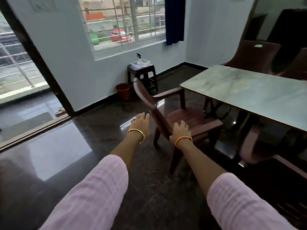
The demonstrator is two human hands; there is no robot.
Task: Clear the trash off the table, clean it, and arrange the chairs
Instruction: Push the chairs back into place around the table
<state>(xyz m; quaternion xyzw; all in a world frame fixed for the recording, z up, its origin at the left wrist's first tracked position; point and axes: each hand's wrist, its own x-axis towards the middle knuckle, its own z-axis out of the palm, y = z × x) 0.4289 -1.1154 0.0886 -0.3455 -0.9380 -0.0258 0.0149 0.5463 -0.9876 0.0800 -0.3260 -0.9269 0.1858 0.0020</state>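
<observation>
A brown plastic armchair (187, 118) stands at the short end of the marble-topped table (249, 90), its seat facing the table. Both my arms reach out towards its backrest. My left hand (141, 124) is spread, fingers straight, just left of the backrest; whether it touches is unclear. My right hand (181, 130) lies on the near edge of the backrest with relaxed fingers. The tabletop shows no loose items.
More brown chairs stand behind the table (252, 55) and at its near right side (259, 146). A dark stool (142, 75) by the wall carries a white tray with a spray bottle (139, 59). A brown bin (123, 91) sits beside it. Open doorway at left.
</observation>
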